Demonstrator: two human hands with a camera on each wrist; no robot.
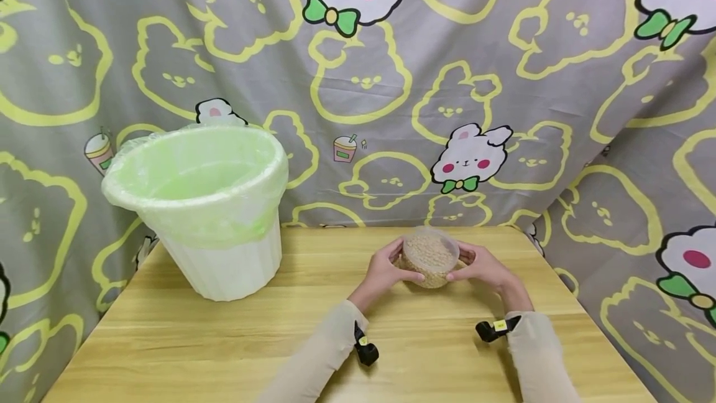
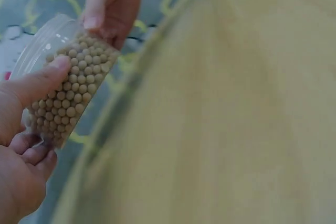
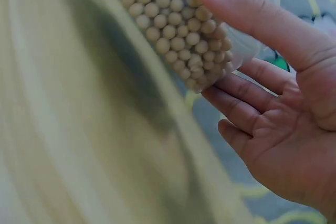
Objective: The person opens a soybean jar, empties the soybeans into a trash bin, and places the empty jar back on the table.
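Note:
A clear plastic tub of round beige beans [image 1: 429, 258] is held tilted just above the wooden table [image 1: 279, 341], near its far edge. My left hand [image 1: 390, 269] grips its left side, with the thumb across the front. My right hand [image 1: 482, 266] holds its right side. In the left wrist view the left hand [image 2: 21, 135] has its thumb on the tub [image 2: 71, 85] and its fingers curled beneath, with the right hand [image 2: 110, 3] beyond. The right wrist view shows the right hand [image 3: 283, 108] with its thumb on the tub [image 3: 176, 24] and its fingers under it.
A white bin with a pale green liner [image 1: 208, 204] stands on the table's far left. A grey cartoon-print cloth [image 1: 391, 79] hangs behind and down the right side. Small black wrist cameras [image 1: 365, 347] sit on both beige sleeves.

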